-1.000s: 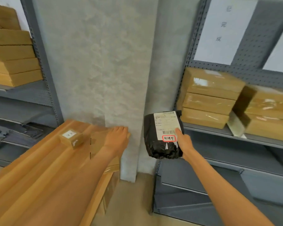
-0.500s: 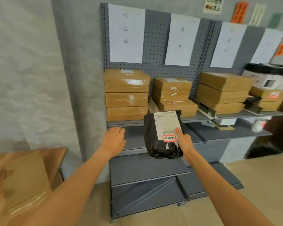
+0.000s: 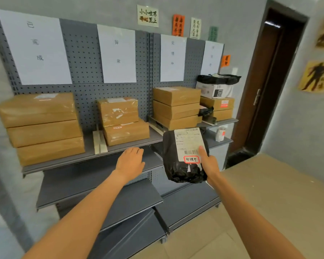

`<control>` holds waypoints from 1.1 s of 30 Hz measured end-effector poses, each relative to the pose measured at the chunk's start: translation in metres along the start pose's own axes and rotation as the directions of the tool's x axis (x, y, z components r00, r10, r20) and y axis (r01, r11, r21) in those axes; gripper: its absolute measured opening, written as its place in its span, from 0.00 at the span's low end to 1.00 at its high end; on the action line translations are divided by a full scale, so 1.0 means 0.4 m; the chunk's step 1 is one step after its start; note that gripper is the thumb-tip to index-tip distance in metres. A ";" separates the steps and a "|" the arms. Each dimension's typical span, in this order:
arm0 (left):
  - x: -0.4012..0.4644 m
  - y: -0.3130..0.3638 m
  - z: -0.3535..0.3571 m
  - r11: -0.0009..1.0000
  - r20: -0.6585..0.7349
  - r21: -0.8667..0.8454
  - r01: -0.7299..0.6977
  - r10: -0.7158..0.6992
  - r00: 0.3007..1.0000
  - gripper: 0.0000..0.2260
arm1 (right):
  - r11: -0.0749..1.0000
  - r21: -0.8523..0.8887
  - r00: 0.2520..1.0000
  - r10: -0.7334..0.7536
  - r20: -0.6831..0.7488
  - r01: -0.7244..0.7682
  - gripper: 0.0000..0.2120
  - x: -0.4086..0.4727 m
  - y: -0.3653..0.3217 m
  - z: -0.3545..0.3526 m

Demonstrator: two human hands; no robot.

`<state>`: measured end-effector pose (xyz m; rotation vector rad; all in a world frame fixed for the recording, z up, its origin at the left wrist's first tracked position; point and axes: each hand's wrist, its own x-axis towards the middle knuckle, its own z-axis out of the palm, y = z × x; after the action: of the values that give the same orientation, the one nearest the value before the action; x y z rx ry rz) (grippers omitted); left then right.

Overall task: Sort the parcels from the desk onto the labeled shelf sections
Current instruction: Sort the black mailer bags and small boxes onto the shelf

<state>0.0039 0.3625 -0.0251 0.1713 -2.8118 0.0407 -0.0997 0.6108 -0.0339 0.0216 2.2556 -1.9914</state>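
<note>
My right hand (image 3: 209, 163) grips a black plastic parcel (image 3: 178, 165) upright in front of the grey shelf unit (image 3: 90, 156), thumb pressed on its white shipping label. A red-framed sticker (image 3: 191, 159) sits at the label's lower edge. My left hand (image 3: 130, 162) hovers flat and empty, palm down, to the left of the parcel. White section signs (image 3: 34, 47) hang on the pegboard. Below them, brown boxes stand in stacks: three at the left (image 3: 43, 128), two in the middle (image 3: 122, 122), three at the right (image 3: 176, 107).
At the far right of the shelf stand more boxes (image 3: 219, 107), a white carton (image 3: 211, 89) and a black bag (image 3: 218, 78). Lower grey shelves (image 3: 101, 193) sit bare. A dark door (image 3: 269, 81) is on the right; tan floor (image 3: 260, 193) lies before it.
The view has swung right from the wooden desk to face the shelf unit. The parcel stays held in my right hand; my left hand has left the desk and hovers in the air.
</note>
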 end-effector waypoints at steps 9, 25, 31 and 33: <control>0.191 0.240 0.076 0.985 0.015 -0.115 -0.130 0.133 0.991 0.21 | 0.999 0.031 0.997 0.015 -0.076 -0.012 0.20 0.100 0.028 -0.240; 0.688 0.377 0.314 0.953 0.006 -0.193 -0.232 0.237 0.971 0.19 | 0.998 0.019 0.978 0.069 -0.199 -0.067 0.17 0.536 0.002 -0.372; 0.856 0.366 0.383 0.955 0.031 -0.190 -0.227 0.237 0.971 0.18 | 0.998 0.046 0.982 0.050 -0.180 -0.043 0.11 0.705 -0.029 -0.355; 0.894 0.367 0.404 0.957 0.058 -0.189 -0.219 0.234 0.970 0.18 | 0.998 0.045 0.982 0.056 -0.182 -0.048 0.10 0.745 -0.034 -0.354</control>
<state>-0.4014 0.4598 -0.0651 -0.1976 -2.8813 -0.1732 -0.4092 0.7264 -0.0361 0.2764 2.2950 -2.0856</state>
